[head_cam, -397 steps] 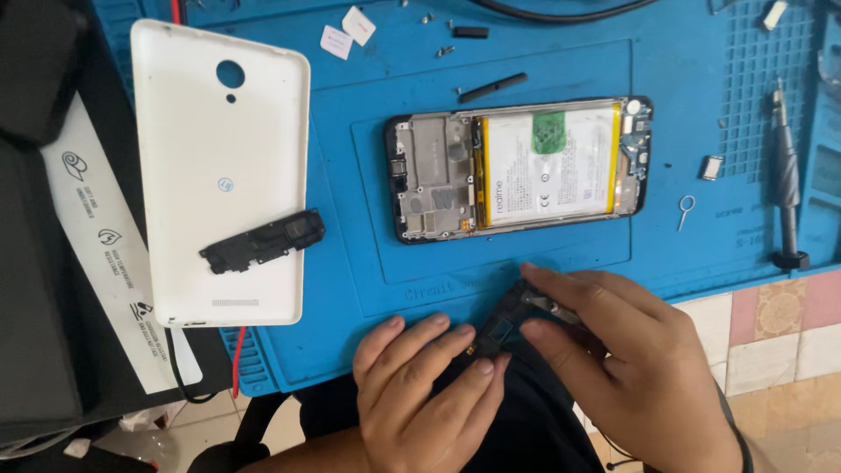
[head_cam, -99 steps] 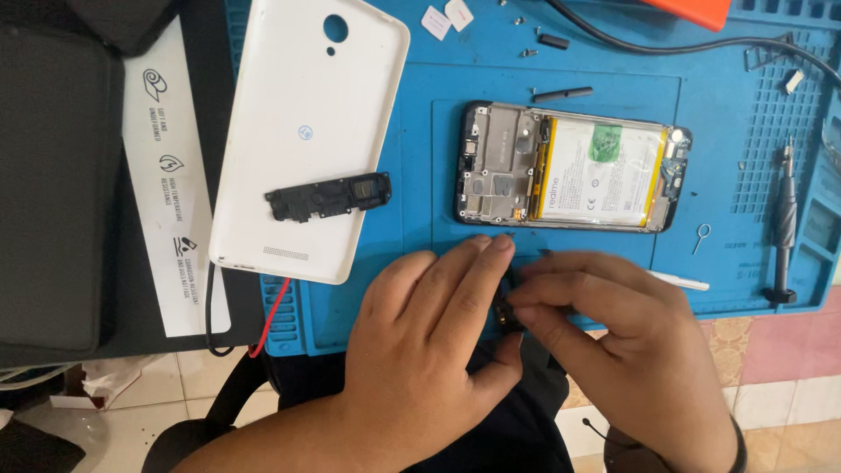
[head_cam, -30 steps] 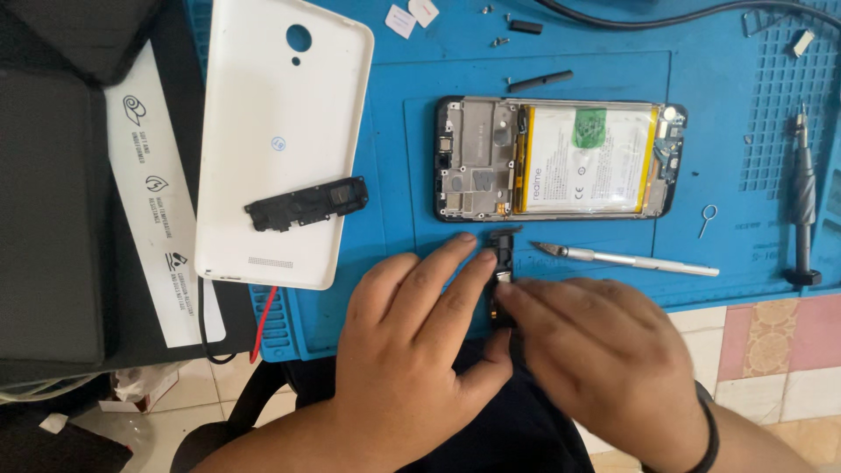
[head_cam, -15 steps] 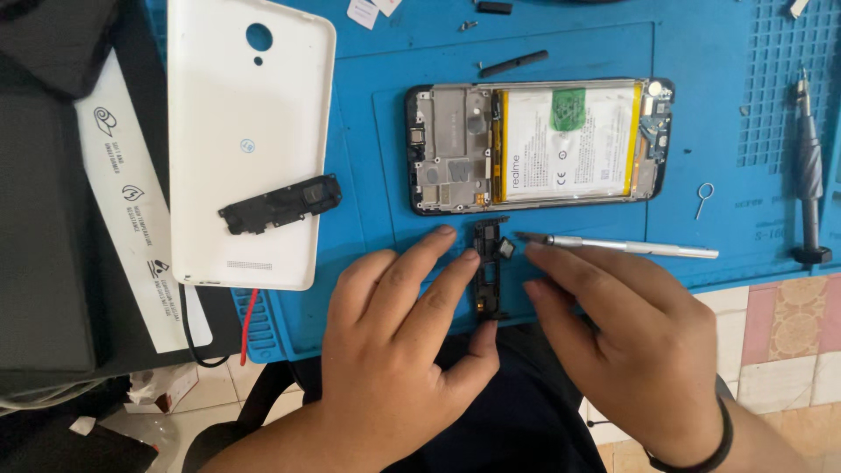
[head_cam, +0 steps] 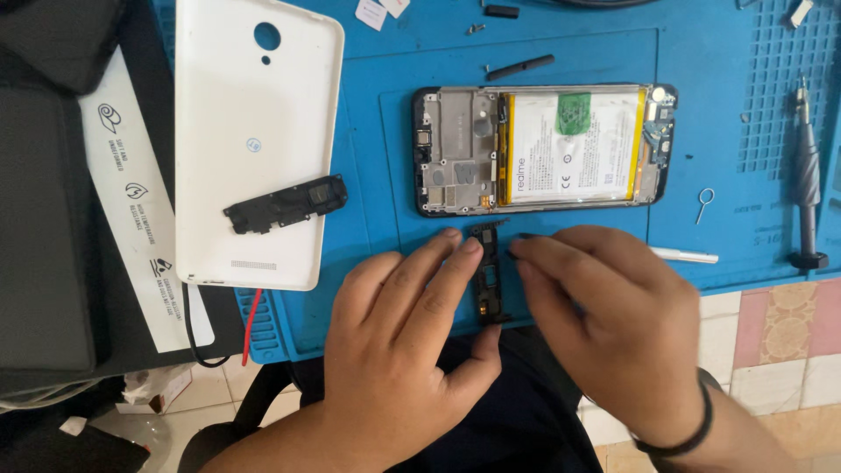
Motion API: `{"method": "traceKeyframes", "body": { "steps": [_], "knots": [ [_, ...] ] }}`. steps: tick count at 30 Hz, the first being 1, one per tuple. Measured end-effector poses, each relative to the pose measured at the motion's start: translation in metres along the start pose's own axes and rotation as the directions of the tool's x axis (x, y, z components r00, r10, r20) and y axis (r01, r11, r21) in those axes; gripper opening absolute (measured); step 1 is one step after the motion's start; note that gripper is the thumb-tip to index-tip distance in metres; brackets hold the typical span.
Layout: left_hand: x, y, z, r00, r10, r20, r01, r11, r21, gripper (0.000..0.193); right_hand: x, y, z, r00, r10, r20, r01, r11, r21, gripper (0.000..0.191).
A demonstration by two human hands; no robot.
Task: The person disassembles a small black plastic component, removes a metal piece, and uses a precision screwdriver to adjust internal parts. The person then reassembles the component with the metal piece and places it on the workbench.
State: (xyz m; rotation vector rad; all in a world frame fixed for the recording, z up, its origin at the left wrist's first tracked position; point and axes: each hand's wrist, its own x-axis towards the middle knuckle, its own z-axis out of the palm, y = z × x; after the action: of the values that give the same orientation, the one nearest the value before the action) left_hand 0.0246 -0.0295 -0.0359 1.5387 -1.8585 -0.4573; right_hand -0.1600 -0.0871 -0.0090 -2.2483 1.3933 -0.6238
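Pinching a small black phone component [head_cam: 487, 276] between them, the left hand [head_cam: 399, 350] and right hand [head_cam: 613, 328] meet at six o'clock on the blue repair mat [head_cam: 368, 158]. Just beyond, at twelve o'clock, lies the opened smartphone [head_cam: 543, 149]. At ten o'clock, the white back cover [head_cam: 254, 114] carries a black speaker module [head_cam: 285, 203]. A screwdriver [head_cam: 808, 175] lies at three o'clock.

Even, fairly bright daylight-like light fills the frame, with no hard glare. The glossy white plastic phone back cover [head_cam: 256, 140] at upper left is the brightest area (nearly washed out, though its holes stay readable). Soft shadows pool under both hands along the lower edge of the blue rubber work mat [head_cam: 368, 210]. Focus is sharp at centre; the dark left margin loses detail.
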Motion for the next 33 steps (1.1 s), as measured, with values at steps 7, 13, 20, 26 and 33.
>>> {"method": "traceKeyframes", "body": {
  "steps": [7,13,20,26,33],
  "knots": [
    [0.002,-0.002,-0.005,1.0,-0.009,0.0,0.009,0.995,-0.101,0.067,-0.02,0.023,-0.021,0.775,0.514,0.368,-0.578,0.339,0.743,0.022],
    [0.001,0.0,-0.009,0.999,-0.04,-0.027,0.035,0.986,-0.161,0.07,-0.018,0.027,-0.025,0.79,0.53,0.308,-0.577,0.473,0.665,0.024],
    [-0.002,0.003,-0.006,0.997,-0.054,-0.046,0.045,0.984,-0.17,0.07,0.002,0.02,-0.032,0.789,0.502,0.355,-0.61,0.714,0.344,0.023],
    [-0.007,-0.005,-0.017,0.999,-0.043,-0.032,0.037,0.982,-0.183,0.067,0.01,0.023,-0.027,0.824,0.405,0.395,-0.547,0.749,0.372,0.028],
    [-0.012,-0.01,-0.022,0.998,-0.055,-0.025,0.05,0.985,-0.162,0.07,0.004,0.027,-0.031,0.833,0.335,0.44,-0.484,0.827,0.286,0.027]
  ]
}}
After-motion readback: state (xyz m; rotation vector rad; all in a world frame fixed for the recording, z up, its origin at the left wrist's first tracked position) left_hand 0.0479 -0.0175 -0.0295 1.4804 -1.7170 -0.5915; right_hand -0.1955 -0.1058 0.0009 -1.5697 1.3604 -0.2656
